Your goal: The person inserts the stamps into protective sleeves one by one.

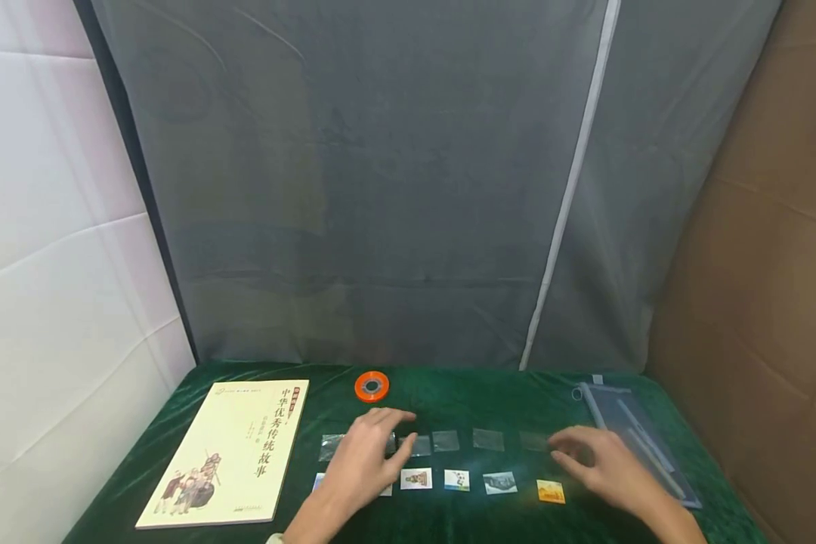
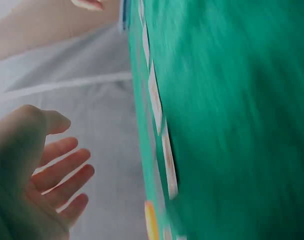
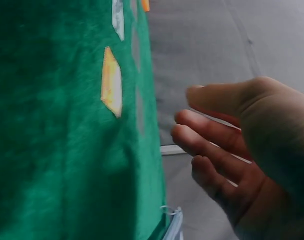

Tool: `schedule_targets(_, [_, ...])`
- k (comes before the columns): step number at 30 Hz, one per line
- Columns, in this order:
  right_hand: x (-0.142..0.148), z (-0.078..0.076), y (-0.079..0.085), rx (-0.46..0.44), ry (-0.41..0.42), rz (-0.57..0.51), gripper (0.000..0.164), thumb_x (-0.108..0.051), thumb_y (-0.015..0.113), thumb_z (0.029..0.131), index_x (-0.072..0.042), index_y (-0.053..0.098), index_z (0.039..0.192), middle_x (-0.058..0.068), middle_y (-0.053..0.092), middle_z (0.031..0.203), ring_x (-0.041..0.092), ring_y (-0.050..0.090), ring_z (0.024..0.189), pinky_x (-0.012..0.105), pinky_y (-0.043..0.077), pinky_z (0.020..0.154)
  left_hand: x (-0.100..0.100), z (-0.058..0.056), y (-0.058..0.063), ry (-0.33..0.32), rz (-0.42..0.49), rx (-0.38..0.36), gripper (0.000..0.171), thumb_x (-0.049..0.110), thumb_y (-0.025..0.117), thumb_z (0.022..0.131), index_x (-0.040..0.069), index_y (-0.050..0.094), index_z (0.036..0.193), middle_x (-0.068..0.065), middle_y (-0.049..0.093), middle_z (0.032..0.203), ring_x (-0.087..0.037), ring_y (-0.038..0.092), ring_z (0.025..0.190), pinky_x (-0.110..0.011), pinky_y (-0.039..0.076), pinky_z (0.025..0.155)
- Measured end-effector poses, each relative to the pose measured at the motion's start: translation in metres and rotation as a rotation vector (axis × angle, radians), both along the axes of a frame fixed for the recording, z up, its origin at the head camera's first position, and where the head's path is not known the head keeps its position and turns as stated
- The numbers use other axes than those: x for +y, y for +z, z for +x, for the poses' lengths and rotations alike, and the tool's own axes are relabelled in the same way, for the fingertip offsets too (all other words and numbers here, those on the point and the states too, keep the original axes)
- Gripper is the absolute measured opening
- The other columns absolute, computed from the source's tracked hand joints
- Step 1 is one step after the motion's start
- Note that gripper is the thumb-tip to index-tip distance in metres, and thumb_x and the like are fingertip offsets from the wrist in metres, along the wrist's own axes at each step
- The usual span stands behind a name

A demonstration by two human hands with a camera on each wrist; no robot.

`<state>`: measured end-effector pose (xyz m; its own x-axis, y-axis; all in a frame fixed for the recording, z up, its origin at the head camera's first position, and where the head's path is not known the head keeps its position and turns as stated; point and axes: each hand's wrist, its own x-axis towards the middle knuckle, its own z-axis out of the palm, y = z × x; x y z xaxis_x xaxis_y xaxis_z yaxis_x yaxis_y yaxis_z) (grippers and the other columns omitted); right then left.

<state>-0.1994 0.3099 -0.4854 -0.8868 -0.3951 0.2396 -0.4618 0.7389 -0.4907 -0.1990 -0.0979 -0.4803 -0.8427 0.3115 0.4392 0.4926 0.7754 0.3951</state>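
1. Grey cloth (image 1: pixel 408 189) hangs behind the green-covered counter (image 1: pixel 483 400), with white cloth (image 1: pixel 54 189) to the left and brown cloth (image 1: pixel 755 302) to the right.
2. Small picture cards (image 1: pixel 457 480) lie in a row toward the counter's near edge, a yellow card (image 1: pixel 551 491) at the row's right end; I partly cover those at its left end.
3. Clear sleeves (image 1: pixel 488 440) make a second row just beyond them.
4. My left hand (image 1: pixel 362 457) is over the left part of the rows, fingers (image 2: pixel 61 167) spread, holding nothing.
5. My right hand (image 1: pixel 601 465) is by the rightmost sleeve (image 1: pixel 532 441), fingers (image 3: pixel 212 130) loosely bent, thumb apart, gripping nothing; whether they touch the sleeve, I cannot tell.
6. An orange ring (image 1: pixel 360 387) lies near the far edge, a cream book (image 1: pixel 234 438) along the left edge, a bluish pouch (image 1: pixel 646 446) along the right.
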Motion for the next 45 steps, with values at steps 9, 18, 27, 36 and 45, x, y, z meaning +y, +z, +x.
schedule_targets(9, [0.009,0.004,-0.021,-0.316,0.175,-0.155,0.014,-0.028,0.075,0.104,-0.018,0.077,0.113,-0.009,0.072,0.090,0.000,0.063,0.075,0.026,0.055,0.062,0.070,-0.005,-0.004,-0.236,0.030,-0.175,0.028,0.027,0.074,0.104,0.016,0.077,0.130,0.005,0.078,0.127,-0.014,0.070,0.123,-0.038,0.061,0.100])
schedule_targets(18, [0.002,0.016,-0.033,-0.410,0.180,-0.211,0.022,-0.028,0.081,0.100,-0.015,0.073,0.115,-0.005,0.066,0.091,0.002,0.062,0.074,0.027,0.056,0.063,0.121,-0.011,-0.016,-0.321,-0.082,-0.169,0.032,0.029,0.075,0.103,0.016,0.076,0.133,0.006,0.076,0.130,-0.012,0.068,0.124,-0.033,0.060,0.102])
schedule_targets(27, [-0.006,0.018,-0.036,-0.469,0.169,-0.241,0.031,-0.026,0.082,0.099,-0.010,0.069,0.122,-0.002,0.064,0.088,0.002,0.059,0.071,0.027,0.054,0.062,0.153,-0.021,-0.023,-0.238,-0.212,-0.071,0.031,0.033,0.071,0.106,0.019,0.076,0.133,0.003,0.073,0.132,-0.015,0.067,0.120,-0.036,0.059,0.099])
schedule_targets(36, [-0.011,0.020,-0.036,-0.496,0.147,-0.254,0.024,-0.025,0.083,0.098,-0.012,0.069,0.113,0.000,0.063,0.087,0.004,0.058,0.070,0.028,0.053,0.062,0.168,-0.027,-0.028,-0.123,-0.348,-0.076,0.024,0.039,0.083,0.097,0.024,0.080,0.116,0.004,0.071,0.133,-0.016,0.066,0.117,-0.033,0.058,0.094])
schedule_targets(45, [-0.010,0.022,-0.036,-0.480,0.146,-0.266,0.026,-0.025,0.084,0.097,-0.012,0.067,0.111,0.001,0.062,0.086,0.004,0.058,0.069,0.028,0.052,0.060,0.168,-0.029,-0.030,-0.146,-0.209,-0.102,0.023,0.030,0.092,0.089,0.023,0.075,0.104,0.009,0.075,0.102,-0.012,0.065,0.097,-0.031,0.057,0.083])
